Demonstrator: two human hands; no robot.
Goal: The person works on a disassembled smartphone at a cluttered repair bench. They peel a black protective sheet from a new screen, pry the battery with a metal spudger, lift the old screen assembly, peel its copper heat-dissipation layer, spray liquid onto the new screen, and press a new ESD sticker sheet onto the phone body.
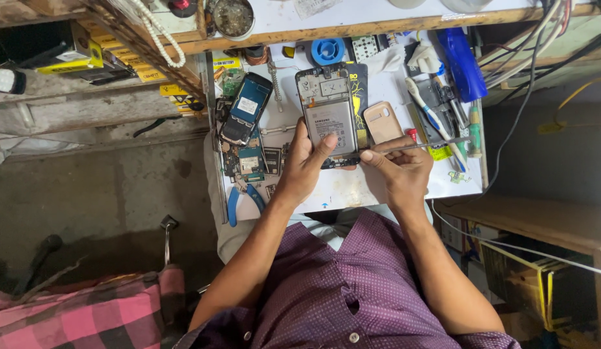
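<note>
- Opened smartphone (pixel 329 113): back cover off, innards showing, grey battery block filling the middle, circuit board and camera parts across the top end. Lies flat and face down on the white worktop, long axis running up the frame, slightly tilted. Sits at centre of frame, a bit above the middle. Bottom end gripped at its left edge, thumb lying across the lower part of the battery.
- Metal tweezers (pixel 420 146): thin, silver, long. Held nearly level, slightly raised toward the right. Right of centre in the frame; tip end points left toward the phone's lower right corner, back end sticks out to the right.
</note>
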